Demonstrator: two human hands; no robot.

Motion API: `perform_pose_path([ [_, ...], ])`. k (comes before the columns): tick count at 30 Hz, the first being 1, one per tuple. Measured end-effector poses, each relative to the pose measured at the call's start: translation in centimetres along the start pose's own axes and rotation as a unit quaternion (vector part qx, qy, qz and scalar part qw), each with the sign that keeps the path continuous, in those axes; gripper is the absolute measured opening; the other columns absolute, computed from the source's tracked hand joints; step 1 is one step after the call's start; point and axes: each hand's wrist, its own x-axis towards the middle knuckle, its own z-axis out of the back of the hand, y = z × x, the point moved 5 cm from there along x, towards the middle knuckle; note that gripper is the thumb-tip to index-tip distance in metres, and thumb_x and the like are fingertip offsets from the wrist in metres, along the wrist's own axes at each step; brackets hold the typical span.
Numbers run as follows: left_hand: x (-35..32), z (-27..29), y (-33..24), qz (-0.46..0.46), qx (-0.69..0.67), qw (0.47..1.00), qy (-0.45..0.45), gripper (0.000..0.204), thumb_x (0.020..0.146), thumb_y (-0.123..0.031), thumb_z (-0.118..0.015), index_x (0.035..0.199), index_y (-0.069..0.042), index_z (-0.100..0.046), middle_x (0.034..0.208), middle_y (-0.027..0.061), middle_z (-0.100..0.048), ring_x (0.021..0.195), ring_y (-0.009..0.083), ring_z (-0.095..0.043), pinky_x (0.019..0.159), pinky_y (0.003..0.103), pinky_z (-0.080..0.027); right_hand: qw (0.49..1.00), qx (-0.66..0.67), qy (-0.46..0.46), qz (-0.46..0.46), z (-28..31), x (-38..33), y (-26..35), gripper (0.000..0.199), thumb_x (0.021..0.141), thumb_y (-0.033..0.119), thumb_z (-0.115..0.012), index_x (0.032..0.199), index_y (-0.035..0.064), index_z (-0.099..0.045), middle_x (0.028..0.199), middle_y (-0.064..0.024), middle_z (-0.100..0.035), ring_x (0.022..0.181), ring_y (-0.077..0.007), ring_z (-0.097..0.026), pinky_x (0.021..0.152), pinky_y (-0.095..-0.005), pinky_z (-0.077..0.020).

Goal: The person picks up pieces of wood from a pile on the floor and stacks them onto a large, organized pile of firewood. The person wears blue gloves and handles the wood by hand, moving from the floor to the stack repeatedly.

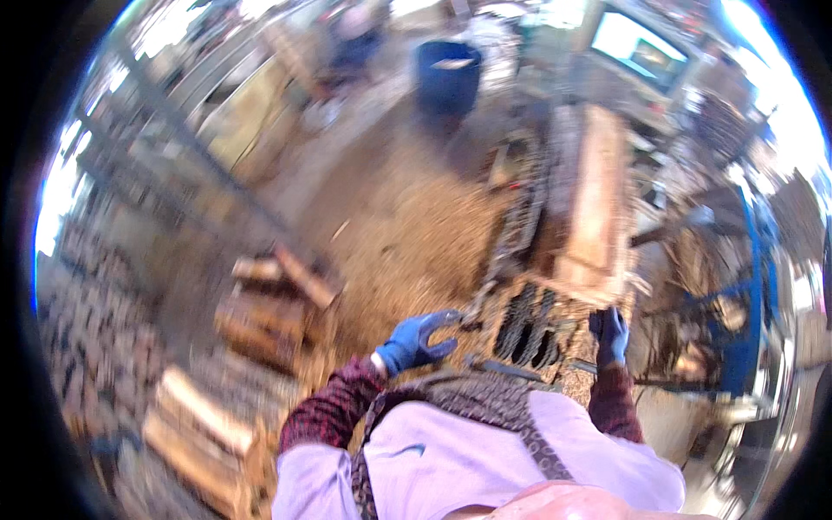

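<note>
1. Left hand (418, 341), blue glove, frame ctr-bottom: fingers spread, grasping nothing.
2. Right hand (610, 334), blue glove: touching log (594, 204) on splitter bench (520, 321); grip state cannot tell.
3. Split firewood (273, 303) lower left.

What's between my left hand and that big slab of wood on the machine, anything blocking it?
Nothing visible blocks it. The left hand, in a blue glove with fingers spread, hangs free over the sawdust floor. The wood slab lies on the machine's chain bed, to its right. The right hand is already at the slab's near end.
</note>
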Motion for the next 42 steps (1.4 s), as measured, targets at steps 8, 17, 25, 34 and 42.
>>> perform_pose_path([
  [8,-19.9,2.0,5.3,0.263,-0.003,0.96,-0.095,0.051,0.089,-0.029,-0.075,0.134,-0.008,-0.061,0.116,0.0149,-0.072,0.107,0.0228,-0.069,0.095,0.036,-0.054,0.807,-0.473,0.328,-0.133,-22.2,-13.3,-13.0,0.023,0.095,0.014,-0.068,0.112,-0.0006,-0.071,0.101,-0.0096,-0.074,0.092,-0.018,-0.069,0.083,-0.032,-0.054],
  [17,-38.4,6.4,7.3,0.36,-0.153,0.879,-0.272,0.055,0.091,-0.027,-0.074,0.139,-0.006,-0.056,0.119,0.0103,-0.068,0.111,0.0173,-0.064,0.099,0.033,-0.05,0.73,-0.504,0.458,0.065,-45.8,-9.1,-19.1,0.042,0.09,0.026,-0.074,0.122,0.0004,-0.066,0.103,-0.0146,-0.074,0.094,-0.0229,-0.071,0.084,-0.0339,-0.0544],
  [25,-48.3,10.0,12.0,0.376,-0.207,0.836,-0.342,0.053,0.093,-0.026,-0.074,0.138,-0.006,-0.057,0.121,0.0093,-0.067,0.111,0.0158,-0.063,0.098,0.033,-0.051,0.542,-0.47,0.694,-0.062,-63.4,-17.8,-31.7,0.051,0.092,0.032,-0.074,0.132,0.0018,-0.061,0.118,-0.0163,-0.071,0.109,-0.0241,-0.068,0.095,-0.0353,-0.0515],
  [34,-48.7,15.3,29.0,0.401,-0.386,0.719,-0.416,0.051,0.094,-0.03,-0.072,0.138,-0.008,-0.056,0.12,0.0095,-0.068,0.103,0.019,-0.068,0.091,0.035,-0.054,0.377,-0.457,0.804,-0.057,-76.0,-16.0,-50.2,0.05,0.09,0.041,-0.07,0.127,0.0081,-0.064,0.113,-0.018,-0.071,0.106,-0.0356,-0.068,0.091,-0.0412,-0.0536],
  [42,-51.9,20.8,53.6,0.529,-0.543,0.365,-0.541,0.069,0.093,-0.039,-0.07,0.149,-0.01,-0.042,0.134,0.0102,-0.058,0.11,0.0253,-0.059,0.093,0.041,-0.048,0.486,-0.391,0.747,-0.229,-86.6,-7.1,-60.1,0.053,0.091,0.039,-0.072,0.129,0.0025,-0.062,0.115,-0.0199,-0.07,0.107,-0.0329,-0.069,0.091,-0.0398,-0.0531],
])
